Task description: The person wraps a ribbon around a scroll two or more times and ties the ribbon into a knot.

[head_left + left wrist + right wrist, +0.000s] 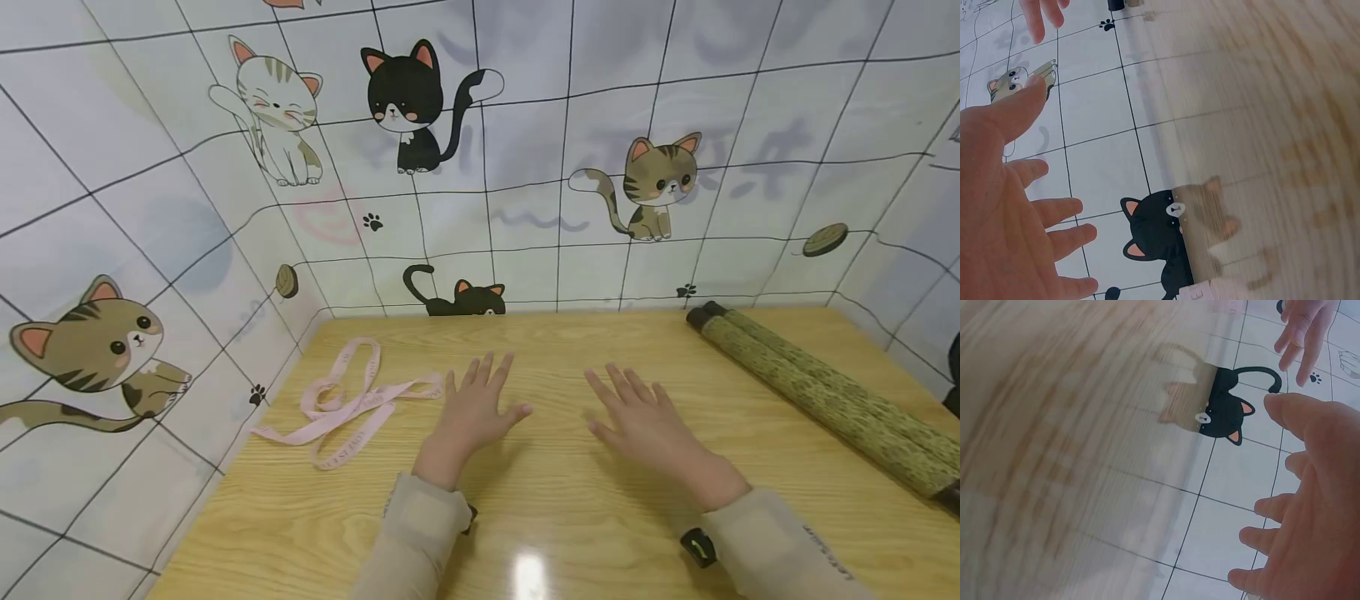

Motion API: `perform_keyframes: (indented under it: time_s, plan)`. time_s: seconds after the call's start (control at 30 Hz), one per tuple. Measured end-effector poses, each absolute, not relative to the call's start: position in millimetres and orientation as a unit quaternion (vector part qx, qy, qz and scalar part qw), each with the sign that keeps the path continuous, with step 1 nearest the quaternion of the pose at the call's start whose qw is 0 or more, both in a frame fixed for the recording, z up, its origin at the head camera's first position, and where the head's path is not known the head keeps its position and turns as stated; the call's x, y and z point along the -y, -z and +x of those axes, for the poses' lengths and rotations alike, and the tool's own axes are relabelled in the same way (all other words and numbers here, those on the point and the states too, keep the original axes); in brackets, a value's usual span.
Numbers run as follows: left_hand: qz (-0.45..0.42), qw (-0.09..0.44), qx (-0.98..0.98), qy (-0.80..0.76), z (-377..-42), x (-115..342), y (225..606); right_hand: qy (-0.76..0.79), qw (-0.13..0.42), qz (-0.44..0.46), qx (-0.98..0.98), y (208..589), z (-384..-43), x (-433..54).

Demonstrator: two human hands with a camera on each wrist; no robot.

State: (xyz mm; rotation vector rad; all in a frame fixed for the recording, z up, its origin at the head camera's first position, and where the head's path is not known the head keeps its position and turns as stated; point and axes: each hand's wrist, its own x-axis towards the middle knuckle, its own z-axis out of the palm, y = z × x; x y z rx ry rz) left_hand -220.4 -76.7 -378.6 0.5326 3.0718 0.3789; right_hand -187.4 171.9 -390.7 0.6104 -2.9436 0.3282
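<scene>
Against cat-print walls (pixel 525 275), holds left hand (pixel 474 415) and right hand (pixel 647 423) spread wide and empty over the middle of the wood-grain tabletop (pixel 570 500), with looped pink lettered ribbon (pixel 351 412) lying near the surface's far left corner, beside the left hand, and two black-ended green patterned tubes (pixel 817 400) along the right edge.

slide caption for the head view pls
Left hand and right hand, both spread over a wooden table between pink ribbon and green patterned rods.
</scene>
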Motion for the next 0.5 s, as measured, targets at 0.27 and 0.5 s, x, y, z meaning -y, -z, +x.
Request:
perform_keyframes:
  time_s: [0.27,0.5]
  plan:
    - [0.151,-0.012,-0.981,-0.122,-219.5,96.4,377.3,-0.115,0.06,0.216,0.968,390.9,-192.4,-151.6]
    - [0.128,-0.018,-0.982,-0.137,-219.8,115.0,378.9,-0.122,0.074,0.236,0.961,391.4,-201.5,-130.2]
